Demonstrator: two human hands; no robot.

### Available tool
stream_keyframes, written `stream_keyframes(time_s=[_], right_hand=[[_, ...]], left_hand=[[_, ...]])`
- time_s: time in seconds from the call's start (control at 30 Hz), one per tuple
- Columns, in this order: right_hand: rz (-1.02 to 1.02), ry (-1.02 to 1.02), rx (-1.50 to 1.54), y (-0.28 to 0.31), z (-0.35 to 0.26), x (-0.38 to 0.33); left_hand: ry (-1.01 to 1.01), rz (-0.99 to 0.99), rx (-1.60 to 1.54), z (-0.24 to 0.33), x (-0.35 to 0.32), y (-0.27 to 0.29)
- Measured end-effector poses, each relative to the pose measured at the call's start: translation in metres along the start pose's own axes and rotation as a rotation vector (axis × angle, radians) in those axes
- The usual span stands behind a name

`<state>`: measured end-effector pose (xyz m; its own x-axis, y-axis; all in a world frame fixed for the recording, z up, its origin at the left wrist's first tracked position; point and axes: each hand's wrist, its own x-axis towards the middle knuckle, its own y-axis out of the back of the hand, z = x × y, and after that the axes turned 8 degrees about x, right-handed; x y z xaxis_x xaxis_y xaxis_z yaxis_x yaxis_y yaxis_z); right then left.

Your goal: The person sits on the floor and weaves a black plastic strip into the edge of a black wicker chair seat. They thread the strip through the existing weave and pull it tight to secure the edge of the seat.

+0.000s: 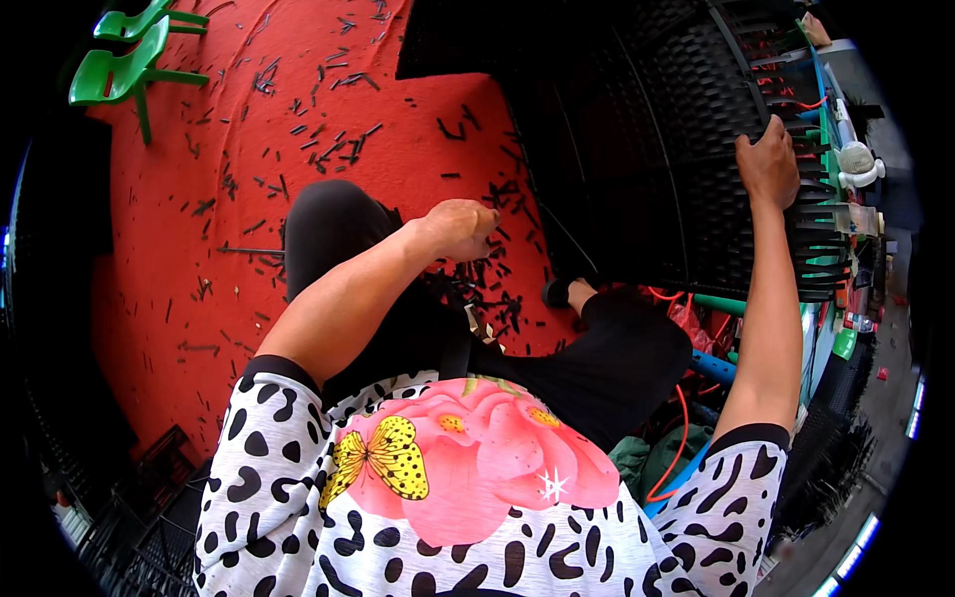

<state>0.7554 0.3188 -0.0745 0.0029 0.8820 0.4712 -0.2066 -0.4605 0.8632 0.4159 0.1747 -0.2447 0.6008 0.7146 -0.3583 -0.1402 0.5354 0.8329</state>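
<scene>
A large black woven panel (647, 129) with strip ends fringing its right side fills the upper right of the head view. At that right edge my right hand (771, 167) is closed, its fingers bent over the rim. My left hand (461, 229) is curled into a fist above my lap, left of the panel and apart from it. What it holds, if anything, is hidden by the fingers. Loose black strip ends (801, 214) stick out beside my right wrist. Between my knees lies a pile of short black offcuts (509, 313).
Red floor covering (159, 298) is strewn with black scraps. Two green plastic chairs (124, 72) stand at the far left. On the right are a red cord (682, 438), a blue tube (711, 366), a green cloth (662, 458) and a white-capped container (858, 164).
</scene>
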Motion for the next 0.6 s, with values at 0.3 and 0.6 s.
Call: stream_keyframes(time_s=[0.3, 0.6], right_hand=[[0.000, -0.007, -0.011, -0.004, 0.004, 0.002], [0.022, 0.007, -0.005, 0.005, 0.004, -0.004]], left_hand=[[-0.040, 0.008, -0.005, -0.005, 0.003, -0.008], [-0.031, -0.085, 0.044, -0.004, 0.005, -0.017]])
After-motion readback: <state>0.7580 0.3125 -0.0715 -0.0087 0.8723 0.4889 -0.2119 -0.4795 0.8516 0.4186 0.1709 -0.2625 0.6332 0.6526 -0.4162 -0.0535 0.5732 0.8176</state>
